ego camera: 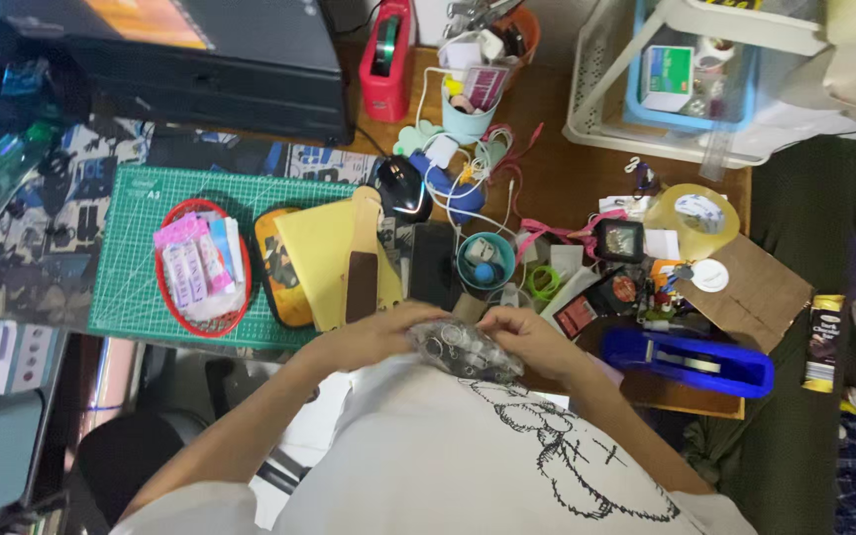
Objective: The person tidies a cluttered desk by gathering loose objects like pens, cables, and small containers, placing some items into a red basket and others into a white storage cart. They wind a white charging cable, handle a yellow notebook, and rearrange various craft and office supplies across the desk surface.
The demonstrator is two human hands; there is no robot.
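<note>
Head view: left hand [374,332] and right hand [532,337] close together, both clamped on small clear plastic bag of round metal rings [463,349], held at near edge of brown wooden desk [567,168], against white printed shirt [487,456]. Green cutting mat [131,267] at desk's left end carries red oval basket [203,266]. Blue tape dispenser [691,362] near right corner.

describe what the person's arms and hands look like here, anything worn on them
Both hands are bare: the left hand and the right hand show no gloves, and no rings or watch can be made out. The forearms are uncovered up to the elbows. The short sleeves of a white t-shirt with a black line drawing on the front begin at the upper arms.
</note>
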